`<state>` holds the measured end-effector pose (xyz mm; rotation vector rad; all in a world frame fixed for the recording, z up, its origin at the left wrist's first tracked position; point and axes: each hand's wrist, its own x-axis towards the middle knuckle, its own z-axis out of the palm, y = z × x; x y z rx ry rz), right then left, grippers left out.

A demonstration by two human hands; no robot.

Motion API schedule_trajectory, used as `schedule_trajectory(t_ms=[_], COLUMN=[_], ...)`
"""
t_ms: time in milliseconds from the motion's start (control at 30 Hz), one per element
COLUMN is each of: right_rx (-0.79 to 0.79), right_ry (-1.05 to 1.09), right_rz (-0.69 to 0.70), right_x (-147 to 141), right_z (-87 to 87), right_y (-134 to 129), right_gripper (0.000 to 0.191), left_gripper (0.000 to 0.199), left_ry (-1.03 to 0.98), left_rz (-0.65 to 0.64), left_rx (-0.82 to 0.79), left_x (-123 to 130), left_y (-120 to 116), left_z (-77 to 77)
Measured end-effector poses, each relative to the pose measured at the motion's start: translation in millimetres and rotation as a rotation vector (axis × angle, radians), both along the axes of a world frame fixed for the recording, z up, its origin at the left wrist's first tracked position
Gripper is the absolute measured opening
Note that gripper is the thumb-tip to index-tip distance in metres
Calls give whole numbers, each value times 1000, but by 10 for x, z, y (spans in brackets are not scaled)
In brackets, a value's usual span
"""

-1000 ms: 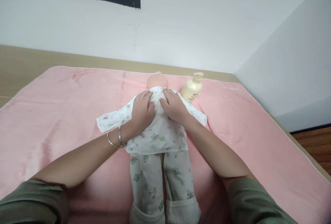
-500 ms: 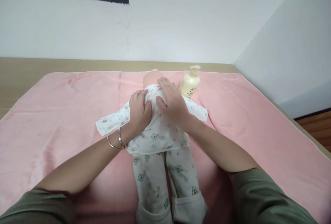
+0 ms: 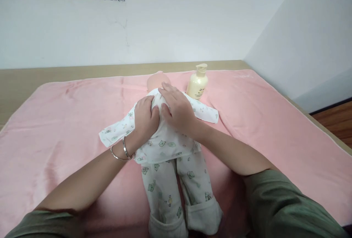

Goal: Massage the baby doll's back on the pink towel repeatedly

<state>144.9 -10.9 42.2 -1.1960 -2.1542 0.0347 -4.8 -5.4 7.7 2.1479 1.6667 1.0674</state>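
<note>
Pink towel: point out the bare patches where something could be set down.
The pink towel lies bare left of the doll, and again right of it, below the lotion bottle. The middle is crowded: left hand and right hand press the doll's back.

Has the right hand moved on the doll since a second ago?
Yes. The right hand slid up the doll toward its head, closer to the lotion bottle.

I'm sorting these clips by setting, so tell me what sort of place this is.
Probably a home bedroom: a pink blanket spread over a bed-like wooden platform against plain white walls, with a dressed baby doll and a pump bottle.
</note>
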Motion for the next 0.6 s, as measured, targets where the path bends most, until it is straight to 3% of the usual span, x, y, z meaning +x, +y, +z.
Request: schedule_trajectory(t_ms=[100,200,367,533,600], right_rx=[-161,-251,-91,-117,-113], right_ry=[-37,36,125,-164,-284], right_rz=[6,16,-31,76,155], right_x=[12,54,106,26,22], right_z=[-69,14,191,-24,1], right_y=[100,115,51,139,132], right_gripper=[50,50,54,46,41], left_gripper=[36,39,37,32,30], left_ry=[-13,-26,-1,48,79], left_rz=[30,40,41,20,1], left_rx=[-9,-9,-18,-2,4], left_x=[6,8,8,23,27], left_y=[7,7,9,18,21], left_z=[-17,-17,2,14,27])
